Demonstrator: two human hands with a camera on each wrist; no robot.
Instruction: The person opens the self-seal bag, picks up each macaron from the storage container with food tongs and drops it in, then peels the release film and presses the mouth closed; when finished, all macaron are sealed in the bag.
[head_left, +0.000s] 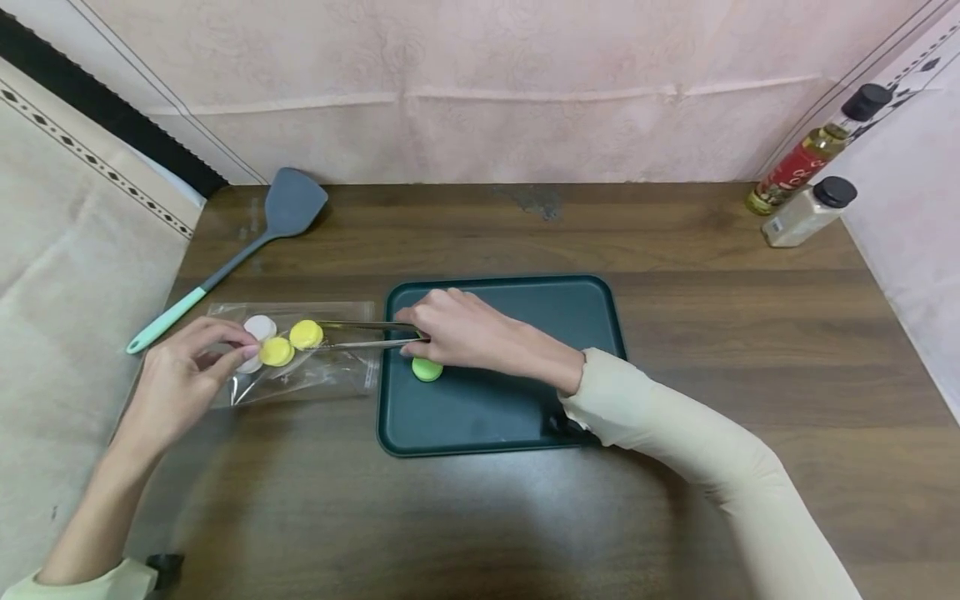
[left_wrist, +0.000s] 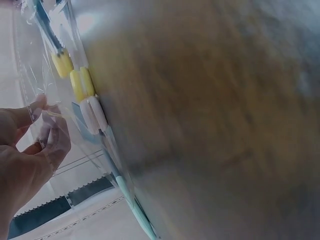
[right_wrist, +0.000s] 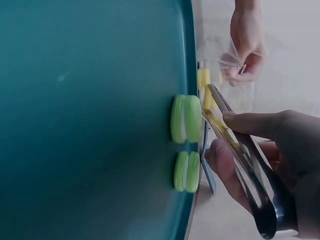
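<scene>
On the near part of the wooden surface [head_left: 450, 517], a dark green tray [head_left: 510, 408] is set, with two green macarons [right_wrist: 193, 118] placed near its left rim. Just left of the tray, yellow macarons [head_left: 277, 352] and white macarons [head_left: 260, 327] are seen within the outline of a clear bag [head_left: 341, 382]. The macarons are judged light and fragile, with shells easily cracked, and are best held gently across both shells; the film is probably limp and slippery, so best steadied by an edge.

In the grip of the left hand [head_left: 180, 379], the film is pinched between thumb and fingertips. By the right hand [head_left: 472, 333], metal tongs [head_left: 375, 342] are gripped, their arms somewhat parted; the rightmost yellow macaron is flanked by their tips, but whether it is squeezed cannot be told.

Farther back, a spatula [head_left: 296, 204] is laid at the left, and an oil bottle [head_left: 798, 171] and a jar [head_left: 798, 217] are stood at the right.
</scene>
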